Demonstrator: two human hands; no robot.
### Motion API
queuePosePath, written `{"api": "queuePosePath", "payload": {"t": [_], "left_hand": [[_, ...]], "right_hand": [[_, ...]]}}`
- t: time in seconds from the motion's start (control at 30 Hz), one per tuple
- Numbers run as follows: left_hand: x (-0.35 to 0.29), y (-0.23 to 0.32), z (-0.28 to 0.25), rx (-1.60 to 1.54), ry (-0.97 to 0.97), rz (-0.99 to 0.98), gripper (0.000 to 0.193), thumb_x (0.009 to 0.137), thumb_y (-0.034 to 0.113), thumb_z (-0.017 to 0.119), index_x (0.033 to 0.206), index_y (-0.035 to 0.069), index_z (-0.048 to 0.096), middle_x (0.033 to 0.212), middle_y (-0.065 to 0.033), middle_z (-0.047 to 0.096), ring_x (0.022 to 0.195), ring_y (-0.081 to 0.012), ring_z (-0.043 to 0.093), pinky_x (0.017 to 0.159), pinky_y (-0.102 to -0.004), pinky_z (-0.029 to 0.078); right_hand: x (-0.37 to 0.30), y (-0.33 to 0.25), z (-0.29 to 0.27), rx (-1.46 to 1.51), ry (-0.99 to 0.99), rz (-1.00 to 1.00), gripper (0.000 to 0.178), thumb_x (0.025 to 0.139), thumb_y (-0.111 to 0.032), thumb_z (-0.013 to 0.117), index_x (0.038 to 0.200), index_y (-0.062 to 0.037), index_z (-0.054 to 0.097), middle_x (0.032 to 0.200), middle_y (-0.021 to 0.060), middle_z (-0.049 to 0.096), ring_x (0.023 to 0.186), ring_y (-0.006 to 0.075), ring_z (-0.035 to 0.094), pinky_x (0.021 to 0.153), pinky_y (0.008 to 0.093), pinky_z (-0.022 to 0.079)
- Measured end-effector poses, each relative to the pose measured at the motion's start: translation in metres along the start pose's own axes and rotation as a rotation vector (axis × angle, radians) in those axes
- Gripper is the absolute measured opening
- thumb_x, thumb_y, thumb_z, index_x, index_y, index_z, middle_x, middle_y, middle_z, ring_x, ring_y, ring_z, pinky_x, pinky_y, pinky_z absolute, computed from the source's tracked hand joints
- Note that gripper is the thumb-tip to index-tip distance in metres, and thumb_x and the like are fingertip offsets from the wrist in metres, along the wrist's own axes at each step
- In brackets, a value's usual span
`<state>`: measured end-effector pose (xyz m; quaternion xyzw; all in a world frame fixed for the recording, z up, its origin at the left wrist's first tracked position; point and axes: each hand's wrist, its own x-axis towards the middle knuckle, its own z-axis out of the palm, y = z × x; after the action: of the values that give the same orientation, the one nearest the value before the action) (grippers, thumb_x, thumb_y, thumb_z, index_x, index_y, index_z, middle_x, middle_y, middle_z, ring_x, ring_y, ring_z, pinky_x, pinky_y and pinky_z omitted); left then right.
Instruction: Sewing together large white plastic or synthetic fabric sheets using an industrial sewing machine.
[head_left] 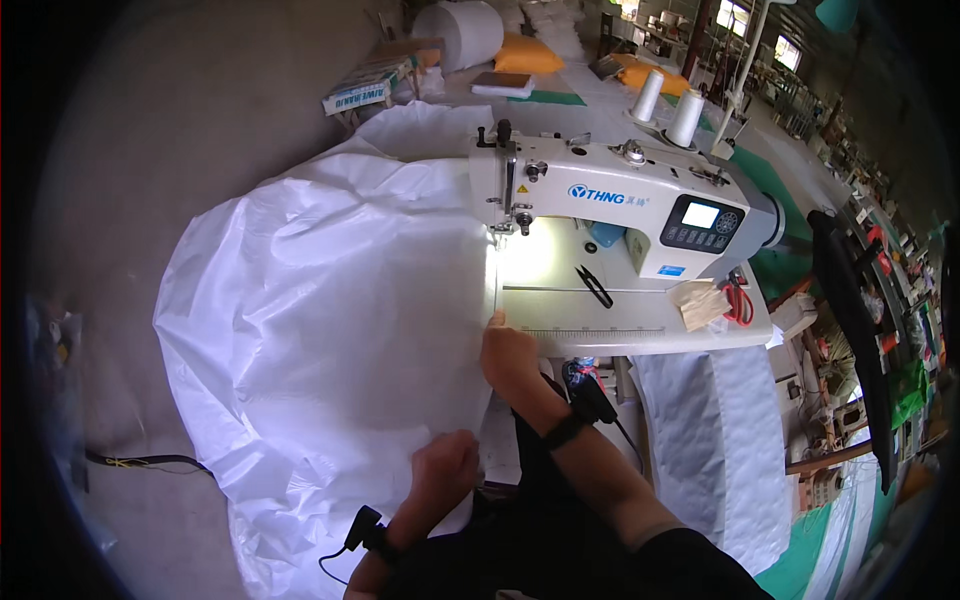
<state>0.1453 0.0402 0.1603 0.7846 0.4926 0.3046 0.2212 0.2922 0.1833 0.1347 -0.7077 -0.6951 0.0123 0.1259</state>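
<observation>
A large white plastic-like sheet (350,310) spreads over the left of the table, wrinkled on its far left side. Its right edge runs under the needle area of a white sewing machine (590,185), where a lamp glows. My right hand (508,352) is closed at that edge, just in front of the machine bed, with thumb and finger pinching the sheet. Nearer to me, my left hand (445,468) is curled into a fist on the sheet's near right part, gripping it; its fingertips are hidden. Both wrists wear black straps with small devices.
Black thread snips (594,286) and red-handled scissors (738,304) lie on the machine bed beside a beige scrap (699,303). Two white thread cones (684,119) stand behind. A pale sheet (715,450) hangs at right. A white roll (460,35) lies at the back.
</observation>
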Motion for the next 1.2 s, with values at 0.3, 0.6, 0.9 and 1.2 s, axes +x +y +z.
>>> {"api": "queuePosePath", "payload": {"t": [0.3,0.6,0.9,1.2], "left_hand": [[0.041,-0.011,0.026,0.019,0.099,-0.048,0.006,0.079,0.007,0.059,0.078,0.006,0.054,0.072,-0.0146,0.057,0.071,-0.0359,0.059,0.061,-0.047,0.046],[0.089,-0.029,0.039,-0.058,0.085,-0.083,0.011,0.082,0.013,0.059,0.09,0.005,0.059,0.083,-0.0177,0.062,0.077,-0.0397,0.06,0.066,-0.0467,0.048],[0.144,-0.039,0.036,-0.058,0.055,-0.14,0.012,0.085,0.016,0.055,0.09,0.006,0.06,0.084,-0.0201,0.063,0.082,-0.0413,0.06,0.068,-0.0475,0.048],[0.183,-0.06,0.019,0.052,0.039,-0.123,0.016,0.084,0.017,0.059,0.096,0.008,0.063,0.086,-0.0186,0.064,0.083,-0.037,0.063,0.072,-0.0431,0.049]], "right_hand": [[-0.006,0.002,-0.011,0.063,-0.08,0.001,0.056,0.081,-0.012,0.053,0.129,0.0136,0.042,0.078,0.0146,0.068,0.067,0.0269,0.069,0.059,0.0348,0.055],[0.015,0.007,-0.025,0.102,-0.133,-0.024,0.051,0.085,-0.012,0.046,0.13,0.0112,0.043,0.078,0.0164,0.068,0.068,0.0299,0.068,0.059,0.0389,0.054],[0.068,0.012,-0.015,0.039,-0.104,0.012,0.044,0.083,-0.011,0.052,0.12,0.0123,0.051,0.074,0.0111,0.069,0.069,0.0259,0.069,0.059,0.0362,0.053],[0.099,0.016,-0.006,0.124,0.001,0.051,0.021,0.082,-0.013,0.055,0.1,-0.0011,0.059,0.086,0.0165,0.066,0.079,0.031,0.068,0.066,0.0386,0.053]]}}
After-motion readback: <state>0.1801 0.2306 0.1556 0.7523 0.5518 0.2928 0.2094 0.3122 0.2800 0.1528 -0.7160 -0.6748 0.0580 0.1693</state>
